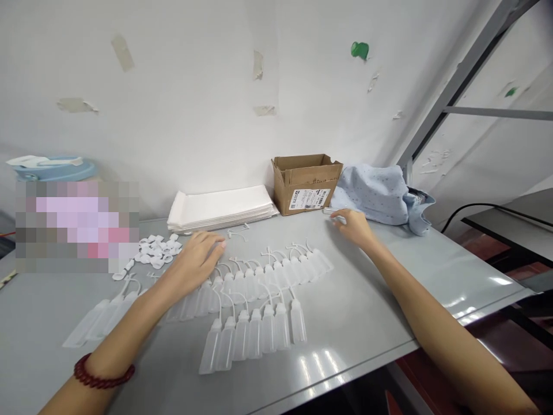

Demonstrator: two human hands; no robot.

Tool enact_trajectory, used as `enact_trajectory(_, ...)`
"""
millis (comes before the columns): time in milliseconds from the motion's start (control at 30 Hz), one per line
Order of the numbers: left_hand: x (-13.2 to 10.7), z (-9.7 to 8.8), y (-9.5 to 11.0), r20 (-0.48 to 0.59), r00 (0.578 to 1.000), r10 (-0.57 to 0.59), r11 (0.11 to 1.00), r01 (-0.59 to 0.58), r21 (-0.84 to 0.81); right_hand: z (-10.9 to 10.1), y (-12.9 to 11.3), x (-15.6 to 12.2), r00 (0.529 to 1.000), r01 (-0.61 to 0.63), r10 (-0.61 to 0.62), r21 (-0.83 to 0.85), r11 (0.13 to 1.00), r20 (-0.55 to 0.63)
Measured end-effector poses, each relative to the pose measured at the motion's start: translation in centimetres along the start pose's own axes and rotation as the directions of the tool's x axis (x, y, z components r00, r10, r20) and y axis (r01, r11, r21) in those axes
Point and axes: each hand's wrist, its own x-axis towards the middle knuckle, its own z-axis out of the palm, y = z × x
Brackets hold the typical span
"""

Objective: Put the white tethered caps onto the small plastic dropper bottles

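Observation:
Several small translucent plastic bottles [253, 331] with tethered caps lie in rows on the grey table [367, 311]. My left hand [196, 259] reaches over the back row of bottles [280, 271], its fingers loosely stretched and apart, holding nothing that I can see. My right hand [354, 226] rests farther back on the table, fingertips touching a small white piece [329, 211] next to the blue cloth [380, 193]. A dark red bead bracelet [101, 374] circles my left wrist.
A pile of white caps [155, 251] lies left of my left hand. A stack of white sheets [220, 208] and an open cardboard box [305, 181] stand against the wall. The table's edge runs along the right and front.

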Motion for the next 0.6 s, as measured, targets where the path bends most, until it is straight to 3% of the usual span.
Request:
enact_trajectory(367,1.6,1.6,0.5,0.102,0.995,-0.016,0.999,0.012,0.043,0.6,0.0,0.2,1.0,0.009,-0.009,-0.013,1.0,-0.009)
enact_trajectory(600,1.6,1.6,0.1,0.139,0.99,-0.025,0.999,0.021,0.028,0.7,0.8,0.4,0.999,-0.004,0.002,-0.057,0.998,-0.039)
